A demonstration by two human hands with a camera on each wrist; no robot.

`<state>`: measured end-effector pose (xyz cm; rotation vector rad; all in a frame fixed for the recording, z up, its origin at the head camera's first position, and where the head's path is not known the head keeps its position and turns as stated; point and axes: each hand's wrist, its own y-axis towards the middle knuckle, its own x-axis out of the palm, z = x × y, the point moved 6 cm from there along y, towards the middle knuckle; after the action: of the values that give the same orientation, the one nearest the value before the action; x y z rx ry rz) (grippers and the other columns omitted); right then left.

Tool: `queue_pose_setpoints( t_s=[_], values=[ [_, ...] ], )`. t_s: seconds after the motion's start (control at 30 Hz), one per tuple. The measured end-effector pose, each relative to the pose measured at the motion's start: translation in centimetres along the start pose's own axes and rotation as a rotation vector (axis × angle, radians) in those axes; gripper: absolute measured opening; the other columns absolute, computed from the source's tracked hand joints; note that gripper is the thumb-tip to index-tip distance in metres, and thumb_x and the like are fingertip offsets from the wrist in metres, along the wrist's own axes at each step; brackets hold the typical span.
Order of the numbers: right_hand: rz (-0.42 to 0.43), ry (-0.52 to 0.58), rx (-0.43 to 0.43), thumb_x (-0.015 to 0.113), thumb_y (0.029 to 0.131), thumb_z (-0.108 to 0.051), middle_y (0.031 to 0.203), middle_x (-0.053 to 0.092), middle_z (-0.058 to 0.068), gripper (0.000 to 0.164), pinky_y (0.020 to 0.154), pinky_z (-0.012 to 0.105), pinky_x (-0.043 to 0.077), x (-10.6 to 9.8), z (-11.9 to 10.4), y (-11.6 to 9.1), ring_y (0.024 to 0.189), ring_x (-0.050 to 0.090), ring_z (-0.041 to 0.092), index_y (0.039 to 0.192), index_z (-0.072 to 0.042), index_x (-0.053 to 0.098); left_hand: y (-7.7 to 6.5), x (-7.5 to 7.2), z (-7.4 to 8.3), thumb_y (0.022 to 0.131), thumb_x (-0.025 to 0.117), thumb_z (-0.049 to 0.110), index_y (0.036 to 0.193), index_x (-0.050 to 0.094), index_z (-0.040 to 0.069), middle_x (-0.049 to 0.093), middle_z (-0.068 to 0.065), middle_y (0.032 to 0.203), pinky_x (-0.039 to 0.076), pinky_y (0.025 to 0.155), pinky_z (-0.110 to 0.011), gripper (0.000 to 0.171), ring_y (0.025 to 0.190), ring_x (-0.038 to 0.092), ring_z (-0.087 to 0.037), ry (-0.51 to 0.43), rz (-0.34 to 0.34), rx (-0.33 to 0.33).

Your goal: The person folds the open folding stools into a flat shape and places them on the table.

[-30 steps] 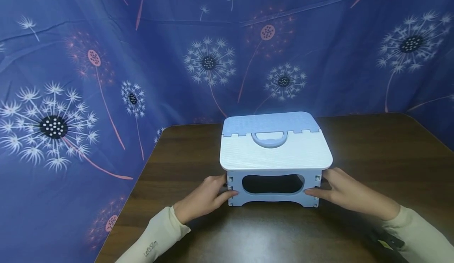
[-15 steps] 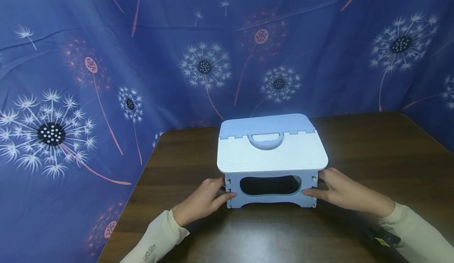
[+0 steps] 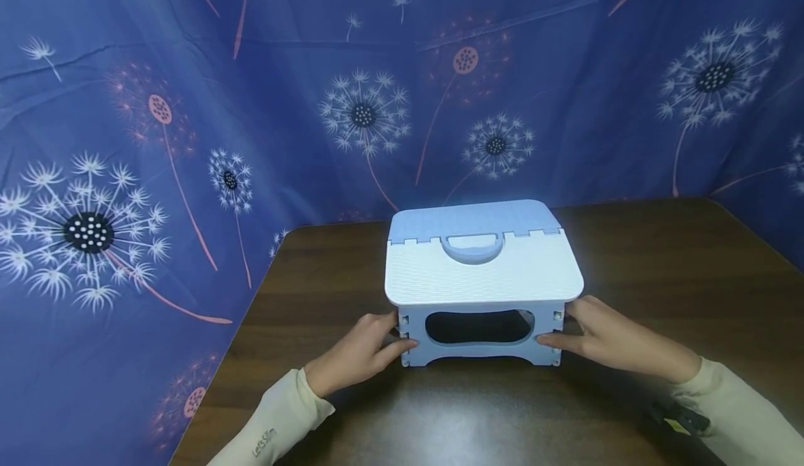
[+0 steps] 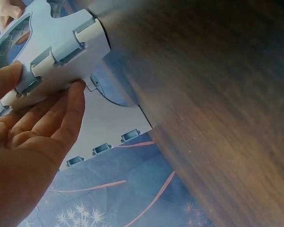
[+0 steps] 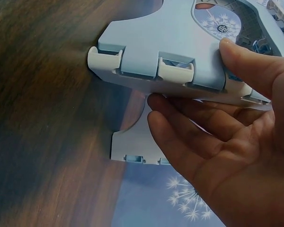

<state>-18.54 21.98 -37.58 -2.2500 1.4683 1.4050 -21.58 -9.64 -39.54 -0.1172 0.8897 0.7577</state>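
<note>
A folding step stool (image 3: 484,281), white and light blue with a blue carry handle (image 3: 473,248) in its top, stands unfolded on the table. My left hand (image 3: 358,356) grips the left edge of its front leg panel, thumb on the front face. In the left wrist view the fingers (image 4: 71,111) lie along the side, behind the hinged corner. At the opposite edge my right hand (image 3: 618,337) holds the panel likewise. The right wrist view has that thumb (image 5: 248,64) on the front panel near the oval cutout, with the fingers bent against the side.
The dark wooden table (image 3: 314,277) extends around the stool. A blue cloth with dandelion prints (image 3: 283,103) hangs behind it and along the left side. A small black item with a yellow mark (image 3: 687,418) is beside the right sleeve.
The head view has shifted slightly. Both hands keep the same hold on the step stool, which stays in its place on the table.
</note>
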Motion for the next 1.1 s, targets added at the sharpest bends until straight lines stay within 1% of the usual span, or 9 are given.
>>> queue_pose_setpoints(
  t_s=[0.17, 0.4, 0.53, 0.73, 0.87, 1.0, 1.1],
  values=[
    [-0.012, 0.007, 0.015, 0.081, 0.084, -0.014, 0.131, 0.056, 0.004, 0.086, 0.067, 0.028, 0.048, -0.11, -0.06, 0.06, 0.092, 0.053, 0.005, 0.152, -0.013, 0.028, 0.11, -0.07, 0.04, 0.099, 0.064, 0.023, 0.144, 0.043, 0.015, 0.069, -0.003, 0.121, 0.053, 0.080, -0.018, 0.050, 0.099, 0.068, -0.008, -0.009, -0.005, -0.010],
    [-0.031, 0.033, 0.037, 0.078, 0.087, -0.018, 0.138, 0.050, 0.005, 0.090, 0.068, 0.028, 0.045, 0.02, 0.10, -0.07, 0.097, 0.051, 0.007, 0.156, -0.017, 0.021, 0.11, -0.03, -0.02, 0.100, 0.062, 0.022, 0.144, 0.043, 0.013, 0.071, -0.004, 0.114, 0.055, 0.075, -0.019, 0.049, 0.093, 0.069, -0.008, -0.020, -0.012, -0.015],
    [-0.037, 0.051, 0.035, 0.077, 0.088, -0.017, 0.134, 0.051, 0.004, 0.086, 0.067, 0.028, 0.045, 0.10, 0.12, -0.08, 0.095, 0.051, 0.006, 0.155, -0.016, 0.022, 0.06, 0.03, -0.14, 0.101, 0.062, 0.023, 0.144, 0.043, 0.013, 0.071, -0.003, 0.113, 0.056, 0.076, -0.021, 0.048, 0.094, 0.069, -0.009, -0.029, -0.014, -0.015],
    [-0.028, 0.037, 0.001, 0.079, 0.087, -0.015, 0.130, 0.054, -0.002, 0.081, 0.068, 0.028, 0.045, 0.00, 0.05, 0.08, 0.094, 0.052, 0.006, 0.151, -0.014, 0.029, 0.07, 0.04, -0.28, 0.100, 0.062, 0.025, 0.146, 0.042, 0.015, 0.069, -0.003, 0.121, 0.055, 0.080, -0.022, 0.051, 0.100, 0.069, -0.011, -0.041, -0.013, -0.018],
    [-0.035, 0.040, 0.009, 0.078, 0.087, -0.016, 0.132, 0.053, -0.001, 0.083, 0.068, 0.027, 0.045, -0.02, 0.19, 0.06, 0.095, 0.052, 0.007, 0.153, -0.015, 0.028, 0.09, 0.04, -0.34, 0.100, 0.063, 0.025, 0.147, 0.041, 0.017, 0.069, -0.004, 0.122, 0.055, 0.080, -0.022, 0.052, 0.100, 0.069, -0.012, -0.045, -0.012, -0.025],
    [-0.040, 0.045, 0.017, 0.077, 0.088, -0.017, 0.129, 0.054, 0.000, 0.082, 0.067, 0.027, 0.045, 0.03, 0.28, -0.04, 0.092, 0.053, 0.006, 0.153, -0.015, 0.027, 0.06, 0.08, -0.31, 0.100, 0.062, 0.025, 0.147, 0.041, 0.017, 0.069, -0.004, 0.121, 0.055, 0.079, -0.021, 0.052, 0.099, 0.069, -0.012, -0.046, -0.013, -0.026],
    [-0.036, 0.039, 0.016, 0.077, 0.088, -0.017, 0.132, 0.053, 0.001, 0.082, 0.069, 0.027, 0.045, 0.05, 0.30, -0.10, 0.095, 0.052, 0.006, 0.153, -0.016, 0.027, 0.04, 0.14, -0.28, 0.100, 0.062, 0.024, 0.147, 0.041, 0.016, 0.069, -0.004, 0.120, 0.055, 0.079, -0.021, 0.052, 0.098, 0.069, -0.011, -0.045, -0.016, -0.025]
  ],
)
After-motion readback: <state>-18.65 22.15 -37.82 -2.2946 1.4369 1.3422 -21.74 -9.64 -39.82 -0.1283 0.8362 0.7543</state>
